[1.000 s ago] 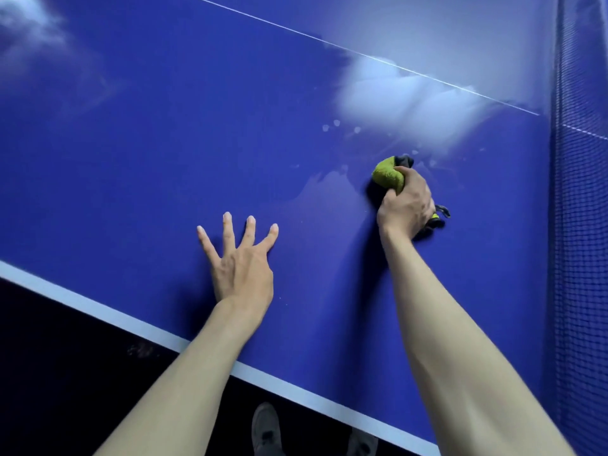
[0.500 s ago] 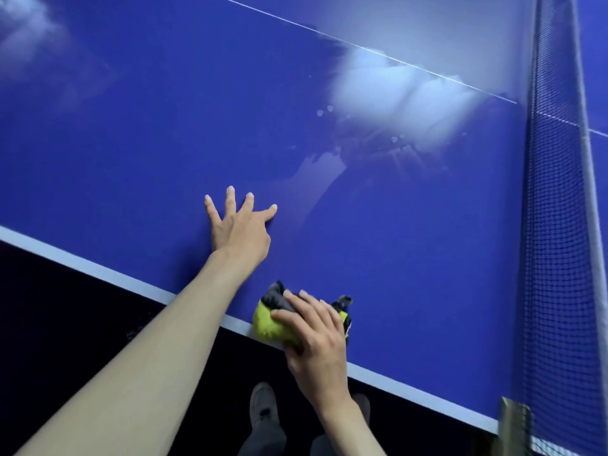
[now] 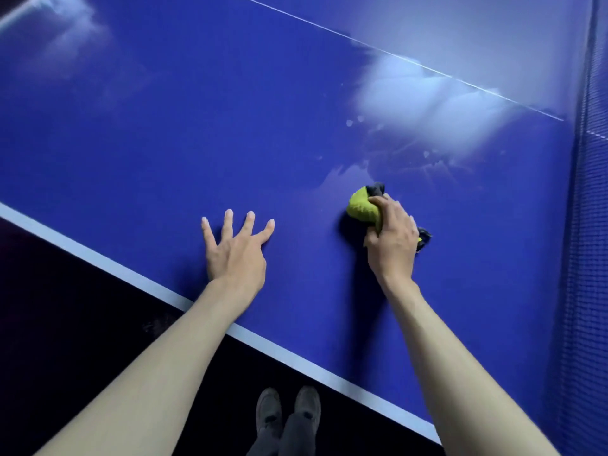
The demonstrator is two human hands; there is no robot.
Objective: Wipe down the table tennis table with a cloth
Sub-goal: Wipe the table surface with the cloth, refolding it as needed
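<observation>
From the head camera, the table tennis table (image 3: 138, 133) is a flat, smooth, deep blue board with a glossy face that throws back soft whitish glare. A pale border stripe (image 3: 108, 258) runs along its near edge, slanting down to the right, and a thin white centre line (image 3: 394, 57) crosses the far part. Beyond that edge stripe lies a dark floor (image 3: 65, 340), and two grey shoes (image 3: 289, 409) stand side by side just below the stripe. At the right edge of the view hangs the net (image 3: 589, 258), a fine dark mesh, blurred.

The cloth (image 3: 363, 207) is a bunched, soft wad, yellow-green with a nubby weave and a dark grey part showing at its far end and again at the right of the knuckles. It sits on the blue surface well in from the edge stripe, between the stripe and the centre line. Just past the cloth the surface carries faint pale smears and a few small droplets.

The right hand (image 3: 391, 238) grips the cloth, fingers curled over its top and thumb wrapped at the near side, wrist bent slightly, bare forearm stretched out over the edge stripe. The left hand (image 3: 235, 251) lies palm down on the table, nearer the stripe than the cloth, its fingers straight and spread wide, holding nothing, apart from the cloth.
</observation>
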